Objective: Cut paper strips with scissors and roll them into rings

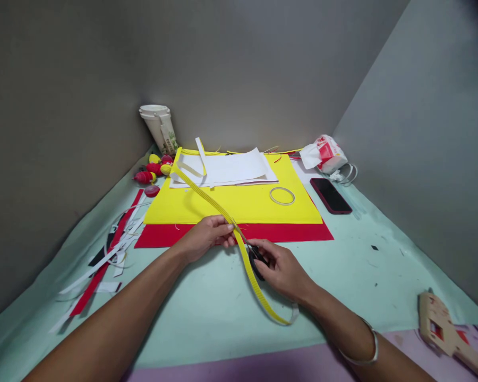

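Note:
A long yellow strip (247,264), its edge cut into a fine fringe along the far part, runs across the middle of the table and curls near the front. My left hand (212,233) pinches this strip between thumb and fingers. Close beside it, my right hand (282,267) is closed round the black handles of a pair of scissors (258,262). The scissor blades reach the strip's edge just by my left fingertips. Whether the blades are fully together is too small to tell.
Yellow sheets (231,204) lie over a red sheet (298,232), with white paper (235,167) and a ring (282,196) on top. Paper strips (115,249) lie left; a phone (330,195), tissue pack (329,154) and glue gun (438,323) right. A white cup (159,127) stands behind.

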A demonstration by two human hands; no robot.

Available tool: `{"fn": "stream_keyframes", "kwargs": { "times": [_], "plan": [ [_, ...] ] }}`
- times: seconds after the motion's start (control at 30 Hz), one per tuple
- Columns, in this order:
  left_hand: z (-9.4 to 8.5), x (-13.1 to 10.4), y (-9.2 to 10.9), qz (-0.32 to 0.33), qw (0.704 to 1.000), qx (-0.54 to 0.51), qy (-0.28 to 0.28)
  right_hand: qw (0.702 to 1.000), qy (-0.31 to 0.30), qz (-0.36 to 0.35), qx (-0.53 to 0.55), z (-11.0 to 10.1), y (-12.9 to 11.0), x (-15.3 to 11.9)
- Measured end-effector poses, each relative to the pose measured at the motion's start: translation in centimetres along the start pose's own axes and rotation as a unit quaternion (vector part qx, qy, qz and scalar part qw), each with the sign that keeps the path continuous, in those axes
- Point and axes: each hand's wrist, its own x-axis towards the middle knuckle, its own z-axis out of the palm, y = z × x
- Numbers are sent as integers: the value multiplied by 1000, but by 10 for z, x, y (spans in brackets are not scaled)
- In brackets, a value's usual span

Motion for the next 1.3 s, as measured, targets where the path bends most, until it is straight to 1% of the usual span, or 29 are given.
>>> {"fn": "stream_keyframes", "kwargs": {
  "times": [0.43,0.77,1.1,1.2,1.3],
  "plan": [
    [2,1,-1,0,1000,9,2,1000,1,-14,6,0,-2,-1],
    [5,1,1,2,1000,-5,3,1000,2,-21,-5,0,-1,-2],
    [3,0,1,-2,1000,-6,1,999,-4,-31,-7,-1,-1,-2],
    [3,0,1,-6,1000,-4,4,1000,-5,-25,-10,-1,0,-1],
    [4,0,2,-8,1000,-1,2,1000,-5,-3,6,-1,1,0]
  ]
}}
